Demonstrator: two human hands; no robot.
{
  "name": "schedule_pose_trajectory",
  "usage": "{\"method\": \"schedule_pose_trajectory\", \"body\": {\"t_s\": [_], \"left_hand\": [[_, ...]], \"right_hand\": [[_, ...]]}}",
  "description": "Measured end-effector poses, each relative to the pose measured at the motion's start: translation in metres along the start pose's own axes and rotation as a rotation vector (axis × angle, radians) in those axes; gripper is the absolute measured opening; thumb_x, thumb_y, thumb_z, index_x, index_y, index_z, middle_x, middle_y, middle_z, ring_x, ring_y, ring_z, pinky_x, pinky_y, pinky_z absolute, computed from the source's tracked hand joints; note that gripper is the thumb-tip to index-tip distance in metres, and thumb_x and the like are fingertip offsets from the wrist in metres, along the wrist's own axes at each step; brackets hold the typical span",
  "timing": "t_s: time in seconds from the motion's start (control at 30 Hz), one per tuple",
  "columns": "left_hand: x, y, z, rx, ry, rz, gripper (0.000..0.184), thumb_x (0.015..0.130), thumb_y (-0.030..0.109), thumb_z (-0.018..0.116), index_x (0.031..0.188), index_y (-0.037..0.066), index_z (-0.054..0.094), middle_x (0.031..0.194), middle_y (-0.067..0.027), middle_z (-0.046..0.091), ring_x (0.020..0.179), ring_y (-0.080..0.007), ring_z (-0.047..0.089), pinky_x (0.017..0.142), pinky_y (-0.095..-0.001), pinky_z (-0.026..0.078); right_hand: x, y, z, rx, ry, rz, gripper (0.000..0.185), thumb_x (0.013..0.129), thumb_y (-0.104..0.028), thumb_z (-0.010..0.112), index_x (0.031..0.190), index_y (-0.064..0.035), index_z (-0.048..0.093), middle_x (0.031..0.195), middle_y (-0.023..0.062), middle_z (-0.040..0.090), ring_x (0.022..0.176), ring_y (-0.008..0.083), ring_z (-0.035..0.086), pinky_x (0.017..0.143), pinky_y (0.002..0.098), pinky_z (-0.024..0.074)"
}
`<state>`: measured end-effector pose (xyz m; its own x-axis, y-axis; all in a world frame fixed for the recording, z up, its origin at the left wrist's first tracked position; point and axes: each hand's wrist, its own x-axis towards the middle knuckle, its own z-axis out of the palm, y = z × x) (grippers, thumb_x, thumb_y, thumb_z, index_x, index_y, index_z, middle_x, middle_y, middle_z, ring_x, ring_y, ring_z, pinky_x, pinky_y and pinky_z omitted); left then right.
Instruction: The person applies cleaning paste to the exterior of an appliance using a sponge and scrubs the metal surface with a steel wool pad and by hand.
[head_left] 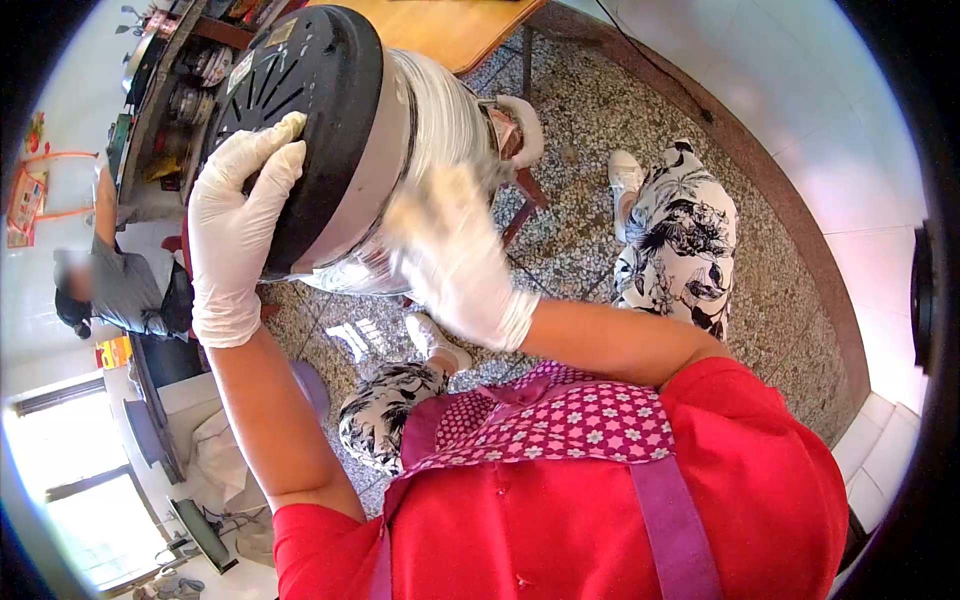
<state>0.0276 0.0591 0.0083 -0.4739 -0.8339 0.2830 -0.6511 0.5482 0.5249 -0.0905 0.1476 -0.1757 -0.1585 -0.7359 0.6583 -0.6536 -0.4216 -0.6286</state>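
Observation:
A rounded electric cooker lies tipped on its side, its black vented base turned toward the left. White streaks like suds coat its side. My left hand, in a white glove, grips the rim of the base with thumb and fingers. Against the streaked side is my right hand, also gloved and smeared by motion. Its fingers look curled around something tan and grey, too blurred to name. Reddish wooden legs show beneath the cooker.
An orange-brown table stands beyond the cooker. Shelves with dishes line the left side. Another person in a grey top is at the left. Speckled floor runs to a white wall.

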Motion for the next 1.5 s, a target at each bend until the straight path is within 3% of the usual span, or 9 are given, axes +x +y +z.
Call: {"method": "schedule_pose_trajectory", "body": {"t_s": [0.23, 0.43, 0.57, 0.8, 1.03, 1.2, 1.3, 1.37, 1.5], "left_hand": [[-0.003, 0.000, -0.004, -0.030, -0.013, -0.008, 0.024, 0.089, 0.005, 0.068, 0.111, -0.003, 0.070, 0.090, -0.0036, 0.065, 0.085, -0.0110, 0.059, 0.081, -0.0234, 0.045], [0.001, 0.009, 0.001, 0.057, -0.028, 0.062, 0.024, 0.088, 0.008, 0.069, 0.111, -0.002, 0.071, 0.089, -0.0049, 0.067, 0.087, -0.0117, 0.060, 0.082, -0.0244, 0.045], [0.004, -0.001, 0.001, 0.015, -0.019, 0.075, 0.025, 0.088, 0.011, 0.070, 0.110, -0.001, 0.071, 0.091, -0.0062, 0.068, 0.088, -0.0137, 0.062, 0.084, -0.0253, 0.045], [0.005, -0.011, -0.001, 0.031, -0.008, 0.090, 0.025, 0.089, 0.013, 0.069, 0.110, -0.001, 0.071, 0.092, -0.0070, 0.069, 0.088, -0.0141, 0.062, 0.084, -0.0257, 0.046], [-0.001, -0.010, -0.004, -0.024, -0.004, 0.032, 0.026, 0.089, 0.011, 0.069, 0.112, -0.002, 0.070, 0.091, -0.0051, 0.068, 0.088, -0.0126, 0.061, 0.084, -0.0248, 0.045], [0.002, -0.011, -0.005, 0.059, -0.025, 0.073, 0.026, 0.089, 0.013, 0.068, 0.111, -0.001, 0.071, 0.092, -0.0063, 0.068, 0.088, -0.0140, 0.062, 0.084, -0.0255, 0.046], [0.003, -0.014, -0.004, 0.086, -0.010, 0.153, 0.027, 0.090, 0.017, 0.068, 0.110, 0.000, 0.071, 0.094, -0.0082, 0.069, 0.089, -0.0160, 0.064, 0.084, -0.0269, 0.047], [0.002, -0.016, -0.003, 0.085, 0.001, 0.163, 0.028, 0.090, 0.019, 0.069, 0.111, 0.000, 0.071, 0.096, -0.0091, 0.070, 0.091, -0.0164, 0.065, 0.084, -0.0273, 0.047], [0.003, -0.018, -0.003, 0.126, 0.007, 0.216, 0.031, 0.090, 0.024, 0.068, 0.111, 0.001, 0.072, 0.103, -0.0117, 0.071, 0.094, -0.0181, 0.066, 0.086, -0.0276, 0.047]], "right_hand": [[-0.006, 0.001, 0.021, 0.102, -0.188, -0.541, 0.036, 0.082, -0.024, 0.062, 0.117, -0.0173, 0.065, 0.135, 0.0084, 0.053, 0.132, 0.0309, 0.045, 0.105, 0.0508, 0.0375], [0.057, 0.076, -0.025, 0.180, 0.113, -0.317, 0.035, 0.083, -0.019, 0.062, 0.118, -0.0140, 0.061, 0.122, 0.0141, 0.058, 0.114, 0.0332, 0.055, 0.096, 0.0433, 0.0467], [0.103, 0.125, -0.012, 0.965, -0.290, 0.614, 0.055, 0.089, -0.012, 0.048, 0.143, -0.0034, 0.045, 0.129, 0.0140, 0.057, 0.116, 0.0190, 0.056, 0.105, 0.0296, 0.0414], [-0.023, 0.037, 0.020, 0.194, -0.001, -0.081, 0.063, 0.082, -0.014, 0.063, 0.142, -0.0088, 0.045, 0.141, 0.0412, 0.032, 0.135, 0.0596, 0.027, 0.114, 0.0620, 0.0216], [-0.060, 0.057, 0.041, -0.138, -0.168, -0.500, 0.059, 0.084, -0.027, 0.061, 0.140, -0.0391, 0.047, 0.147, 0.0093, 0.040, 0.137, 0.0367, 0.038, 0.106, 0.0550, 0.0407], [-0.013, 0.090, 0.007, 0.043, -0.211, -0.337, 0.046, 0.084, -0.020, 0.066, 0.128, -0.0234, 0.053, 0.139, 0.0196, 0.047, 0.125, 0.0459, 0.048, 0.102, 0.0518, 0.0462], [-0.005, 0.072, -0.001, 0.378, -0.344, 0.244, 0.048, 0.085, -0.015, 0.064, 0.132, -0.0148, 0.051, 0.139, 0.0226, 0.045, 0.127, 0.0401, 0.049, 0.105, 0.0432, 0.0440], [-0.008, 0.041, -0.004, -0.162, -0.213, -0.487, 0.032, 0.094, -0.026, 0.058, 0.125, -0.0270, 0.054, 0.119, 0.0084, 0.055, 0.113, 0.0202, 0.056, 0.097, 0.0417, 0.0474], [0.003, -0.014, 0.040, 0.073, -0.468, -0.612, 0.045, 0.090, -0.019, 0.052, 0.135, -0.0152, 0.055, 0.147, 0.0087, 0.044, 0.134, 0.0303, 0.040, 0.115, 0.0457, 0.0283]]}}
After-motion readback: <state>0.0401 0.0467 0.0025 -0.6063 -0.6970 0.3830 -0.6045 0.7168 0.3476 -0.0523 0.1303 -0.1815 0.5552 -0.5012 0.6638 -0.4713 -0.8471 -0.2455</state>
